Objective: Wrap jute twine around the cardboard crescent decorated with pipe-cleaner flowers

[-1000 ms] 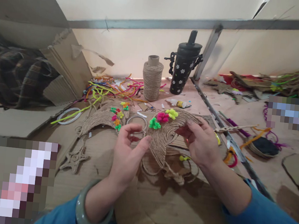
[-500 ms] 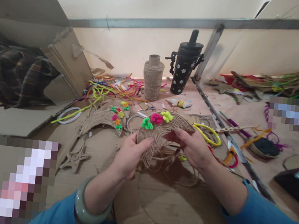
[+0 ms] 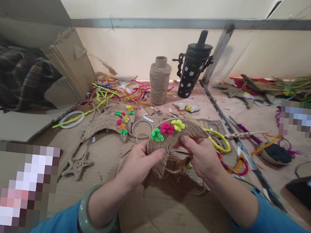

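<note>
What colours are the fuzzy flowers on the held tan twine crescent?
Green, pink and yellow fuzzy flowers, clearest in the head view.

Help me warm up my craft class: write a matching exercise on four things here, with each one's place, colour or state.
1. Nearest twine crescent
2. Twine spool
3. Tumbler
4. Twine star

A. Mostly black
B. Lying on cardboard
C. Held by left hand and right hand
D. Standing left of the tumbler

Pairs: 1-C; 2-D; 3-A; 4-B

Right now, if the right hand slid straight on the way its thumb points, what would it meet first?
Probably the pink flower on the twine crescent the right hand holds, or the yellow flower; depth is unclear.
</note>
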Motion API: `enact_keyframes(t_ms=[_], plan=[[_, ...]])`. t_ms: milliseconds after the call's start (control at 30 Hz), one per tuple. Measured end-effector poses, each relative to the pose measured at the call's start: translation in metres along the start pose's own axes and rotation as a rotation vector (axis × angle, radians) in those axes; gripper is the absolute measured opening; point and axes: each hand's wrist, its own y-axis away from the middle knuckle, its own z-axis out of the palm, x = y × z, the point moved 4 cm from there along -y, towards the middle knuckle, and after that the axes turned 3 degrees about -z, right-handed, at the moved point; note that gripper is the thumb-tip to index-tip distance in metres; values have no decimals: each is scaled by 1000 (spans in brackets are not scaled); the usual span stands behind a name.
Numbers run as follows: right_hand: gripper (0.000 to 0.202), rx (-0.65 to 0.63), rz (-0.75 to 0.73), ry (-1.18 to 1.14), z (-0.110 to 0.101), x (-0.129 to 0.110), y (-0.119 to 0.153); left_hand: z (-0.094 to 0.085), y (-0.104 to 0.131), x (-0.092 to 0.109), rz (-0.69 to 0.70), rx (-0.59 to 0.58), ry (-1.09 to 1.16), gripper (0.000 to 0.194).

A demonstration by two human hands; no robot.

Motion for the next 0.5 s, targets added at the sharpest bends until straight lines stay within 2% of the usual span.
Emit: enact_keyframes(t_ms=[167, 267, 400, 500], plan=[[28, 34, -33, 109, -4, -3, 1, 0, 1, 2, -6, -12, 22, 23], [33, -7, -29, 122, -3, -2, 1, -1, 0, 5, 23, 17, 24, 21], [33, -87, 70, 185, 6, 1, 6, -1, -1, 3, 18, 7, 14, 21], [32, -87, 118, 264, 10, -1, 11, 0, -2, -1, -14, -25, 1, 21]])
